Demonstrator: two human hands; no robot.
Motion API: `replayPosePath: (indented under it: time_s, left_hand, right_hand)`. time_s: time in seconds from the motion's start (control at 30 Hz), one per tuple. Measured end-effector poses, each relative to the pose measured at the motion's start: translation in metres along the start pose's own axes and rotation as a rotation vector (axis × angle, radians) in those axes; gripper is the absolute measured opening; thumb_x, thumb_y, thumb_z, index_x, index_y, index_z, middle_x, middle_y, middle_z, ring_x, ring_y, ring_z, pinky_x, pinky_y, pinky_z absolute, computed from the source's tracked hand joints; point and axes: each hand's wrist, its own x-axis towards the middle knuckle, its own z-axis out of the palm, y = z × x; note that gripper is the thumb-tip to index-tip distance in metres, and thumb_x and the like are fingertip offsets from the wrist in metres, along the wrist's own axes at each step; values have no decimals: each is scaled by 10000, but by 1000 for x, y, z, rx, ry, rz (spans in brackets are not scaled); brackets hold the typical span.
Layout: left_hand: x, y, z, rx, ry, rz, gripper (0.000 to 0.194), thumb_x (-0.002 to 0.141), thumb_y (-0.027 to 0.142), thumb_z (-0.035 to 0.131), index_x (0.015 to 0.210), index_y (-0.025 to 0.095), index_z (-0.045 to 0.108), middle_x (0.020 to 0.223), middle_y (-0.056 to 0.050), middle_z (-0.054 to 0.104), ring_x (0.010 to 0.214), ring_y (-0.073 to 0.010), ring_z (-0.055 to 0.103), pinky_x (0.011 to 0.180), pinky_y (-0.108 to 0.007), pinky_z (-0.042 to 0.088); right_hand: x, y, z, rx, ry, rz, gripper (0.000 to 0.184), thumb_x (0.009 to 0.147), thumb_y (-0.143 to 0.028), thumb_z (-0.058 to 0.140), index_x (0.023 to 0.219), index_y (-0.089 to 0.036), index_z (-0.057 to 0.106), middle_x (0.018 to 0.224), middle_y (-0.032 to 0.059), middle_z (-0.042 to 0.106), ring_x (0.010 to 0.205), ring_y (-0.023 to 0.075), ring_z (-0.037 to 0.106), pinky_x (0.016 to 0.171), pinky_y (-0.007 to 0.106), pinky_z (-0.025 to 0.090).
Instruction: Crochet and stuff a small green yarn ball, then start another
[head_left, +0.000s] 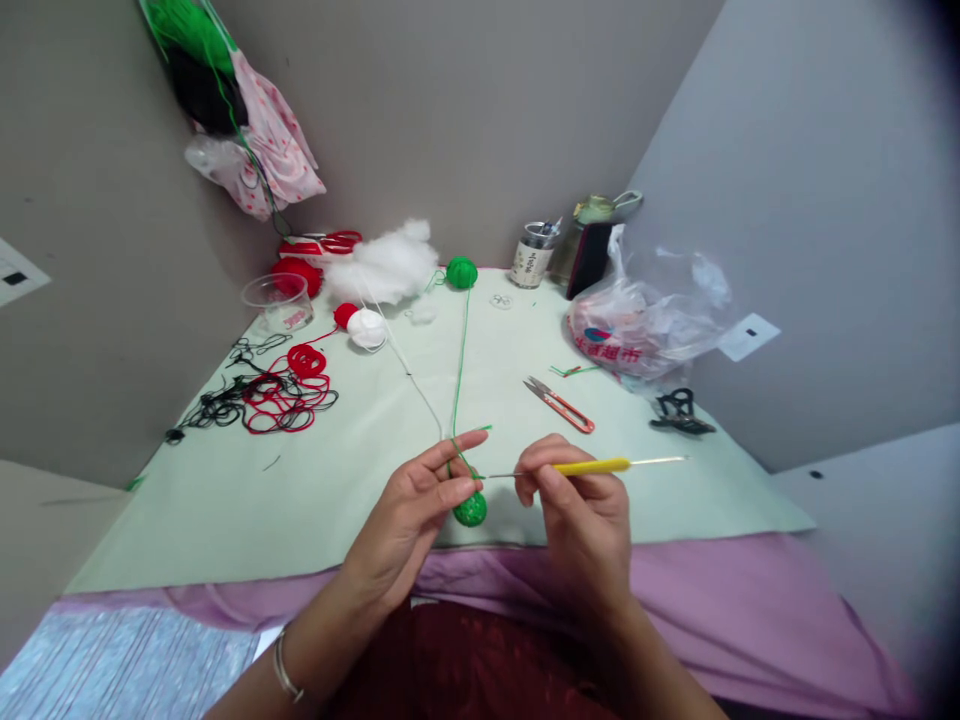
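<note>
Between the thumb and fingers of my left hand (416, 505) is a small green crochet piece (471, 509), rounded at its lower end. Green yarn (459, 375) runs from a green yarn ball (462, 272) at the back down over my left fingers, with the index finger stretched out. My right hand (577, 510) is closed round the yellow grip of a crochet hook (592, 467). The hook's left tip meets the top of the green piece near my left thumb; whether it sits inside a stitch I cannot tell. Its other metal end points right.
Orange-handled thread snips (562, 404) lie right of centre, near a black claw clip (681, 412) and a plastic bag (645, 320). White stuffing (390, 265), a red and white piece (364, 325) and a clear cup (285, 305) stand back left, above tangled black and red yarn (281, 395).
</note>
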Motion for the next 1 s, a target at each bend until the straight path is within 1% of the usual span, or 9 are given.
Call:
replayPosePath:
  time_s: [0.13, 0.27, 0.33, 0.43, 0.53, 0.63, 0.7, 0.83, 1.0]
  left_hand:
    - [0, -12, 5, 123, 122, 187, 591, 773, 314, 922, 1335, 261, 748, 839, 17, 655, 820, -124, 581, 834, -251, 457]
    - [1, -12, 7, -25, 54, 36, 639, 725, 366, 953, 1318, 224, 761, 842, -1, 684, 804, -122, 595, 808, -244, 470]
    - [1, -8, 5, -75, 38, -15, 555, 710, 348, 960, 1220, 191, 808, 782, 6, 649, 746, -100, 567, 749, -219, 455]
    - [1, -9, 4, 4, 109, 111, 496, 747, 298, 940, 1220, 227, 808, 782, 24, 628, 767, -92, 569, 774, -206, 459]
    - [0, -14, 7, 51, 139, 192, 597, 793, 290, 915, 1360, 298, 732, 833, 31, 653, 826, -102, 598, 836, -217, 478]
    - [0, -15, 7, -53, 61, 36, 608, 775, 317, 926, 1352, 255, 743, 831, 11, 661, 800, -98, 595, 792, -205, 471]
    - [0, -11, 5, -100, 26, -31, 536, 743, 317, 944, 1248, 207, 801, 803, 4, 646, 758, -82, 570, 742, -183, 448]
    - [-2, -6, 5, -28, 54, 45, 470, 737, 285, 946, 1189, 238, 827, 793, 8, 652, 755, -84, 570, 756, -189, 450]
    - [-2, -13, 7, 8, 53, 77, 515, 737, 292, 948, 1233, 279, 810, 848, -1, 704, 846, -116, 625, 821, -216, 486]
  right_hand:
    - [-7, -1, 9, -285, -58, -154, 181, 988, -169, 648, 1026, -255, 803, 873, 50, 712, 722, 169, 674, 608, 300, 568]
    - [-13, 1, 7, -606, -67, -494, 347, 933, -79, 682, 1178, -298, 796, 1000, 71, 754, 908, 212, 710, 729, 342, 605]
    - [-11, -1, 4, -459, -36, -353, 298, 964, -88, 633, 1141, -273, 786, 933, 58, 745, 849, 203, 695, 711, 348, 594]
    - [-7, -5, 4, -274, -2, -187, 230, 1000, -128, 592, 1040, -261, 776, 857, 42, 722, 777, 194, 682, 646, 336, 566]
    - [-6, -7, 7, -492, -104, -347, 269, 954, -88, 649, 1093, -268, 793, 945, 63, 747, 848, 199, 703, 690, 332, 577]
    - [-8, -5, 6, -593, -92, -472, 335, 931, -48, 657, 1142, -268, 795, 981, 73, 756, 897, 200, 697, 746, 332, 581]
    - [-7, -4, 3, -407, -19, -339, 293, 963, -67, 626, 1104, -264, 790, 918, 51, 745, 847, 186, 681, 725, 323, 566]
    - [-2, -4, 5, -55, 1, -81, 193, 1015, -175, 614, 1003, -259, 787, 881, 34, 736, 817, 179, 676, 673, 307, 541]
    - [0, -6, 12, -212, -162, -125, 249, 1004, -112, 618, 1107, -271, 779, 1011, 44, 796, 980, 200, 731, 836, 356, 592]
